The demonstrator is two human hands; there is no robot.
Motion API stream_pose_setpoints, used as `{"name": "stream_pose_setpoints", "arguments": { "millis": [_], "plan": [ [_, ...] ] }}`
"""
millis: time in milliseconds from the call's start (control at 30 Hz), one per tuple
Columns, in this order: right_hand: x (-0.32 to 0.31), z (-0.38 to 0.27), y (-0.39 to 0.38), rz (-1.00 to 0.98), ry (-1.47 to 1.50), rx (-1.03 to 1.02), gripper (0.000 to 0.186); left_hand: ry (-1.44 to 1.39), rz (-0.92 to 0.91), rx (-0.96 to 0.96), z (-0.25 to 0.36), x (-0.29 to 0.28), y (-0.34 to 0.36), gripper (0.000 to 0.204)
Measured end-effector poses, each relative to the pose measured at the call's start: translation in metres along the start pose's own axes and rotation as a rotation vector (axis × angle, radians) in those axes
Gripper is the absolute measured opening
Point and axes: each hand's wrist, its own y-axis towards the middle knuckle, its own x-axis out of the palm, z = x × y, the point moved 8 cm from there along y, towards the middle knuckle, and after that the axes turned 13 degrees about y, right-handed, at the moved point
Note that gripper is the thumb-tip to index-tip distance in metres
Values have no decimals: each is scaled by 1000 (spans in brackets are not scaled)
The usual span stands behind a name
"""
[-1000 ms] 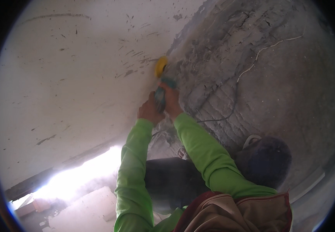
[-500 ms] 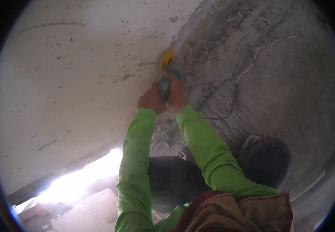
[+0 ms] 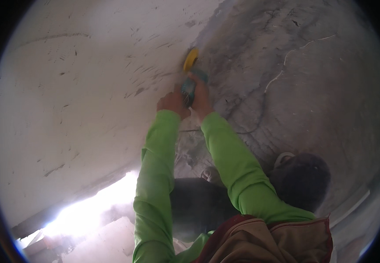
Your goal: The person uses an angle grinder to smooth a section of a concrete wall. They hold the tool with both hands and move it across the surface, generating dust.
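Observation:
Both hands are closed around a teal angle grinder (image 3: 188, 90) with a yellow disc guard (image 3: 191, 60) at its far end. My left hand (image 3: 171, 104) wraps the rear of the body, and my right hand (image 3: 201, 95) grips farther forward, close to the head. The guard end sits along the bottom edge of the pale wall (image 3: 89, 87), where it meets the rough floor (image 3: 313, 96). Whether the disc touches the wall is hidden by the guard. Bright green sleeves cover both forearms.
A cord (image 3: 267, 87), partly white, curves over the dusty floor to the right of the grinder. Dark scrape marks cover the wall. Strong light enters through an opening (image 3: 93, 208) at lower left, beside a pale slab (image 3: 106, 239). My bent knee (image 3: 302, 179) is at lower right.
Both hands and the grinder have moved slightly away from me along the wall's base. The air over the floor looks hazier with dust. My grip appears the same.

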Motion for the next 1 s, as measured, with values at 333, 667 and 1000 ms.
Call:
{"name": "stream_pose_setpoints", "arguments": {
  "millis": [333, 667, 1000],
  "plan": [
    [6, 0, -14, 34, -21, 27, 34, 55, -29, 10, -1, -11, -4, 83],
    [-51, 77, -30, 164, 38, 153, 45, 61, -110, -61, -42, 45, -43, 90],
    [-12, 29, -27, -3, -78, -14, 36, 31, -22, -24, -22, 14, -25, 84]
  ]
}}
